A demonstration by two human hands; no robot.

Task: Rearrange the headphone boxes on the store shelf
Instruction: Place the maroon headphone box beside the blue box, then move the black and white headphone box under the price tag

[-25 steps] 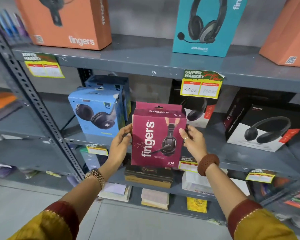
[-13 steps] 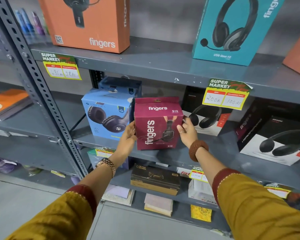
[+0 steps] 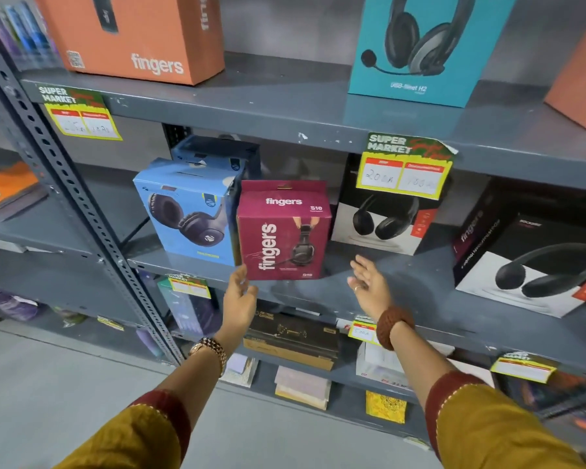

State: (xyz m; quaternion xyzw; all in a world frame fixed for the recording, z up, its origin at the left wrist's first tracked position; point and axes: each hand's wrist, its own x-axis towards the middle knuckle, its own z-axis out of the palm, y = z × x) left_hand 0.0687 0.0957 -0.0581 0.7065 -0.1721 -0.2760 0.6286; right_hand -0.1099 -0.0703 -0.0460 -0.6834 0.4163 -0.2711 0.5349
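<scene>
Maroon "fingers" S10 headphone box (image 3: 284,231) stood upright on the middle shelf (image 3: 403,282), long axis vertical, printed front facing me. Its left side sat touching or just beside the light-blue headphone box (image 3: 186,211); on its right a gap separated it from the black-and-white headphone box (image 3: 383,218).

My left hand (image 3: 239,301) was below the box's lower left corner, fingers loosely spread and gripping nothing; fingertips looked very close to that corner, but I could not tell whether they touched. My right hand (image 3: 369,287) was off to the lower right, palm turned up, fingers spread and empty, clearly apart from the box.

So the box lay up and slightly right of the left fingers, up and left of the right fingers. Left hand was the nearer one.

Judgement: box appeared placed. Any further nudge to square it against the blue box would fall most naturally to the left hand, pushing at the lower edge
</scene>
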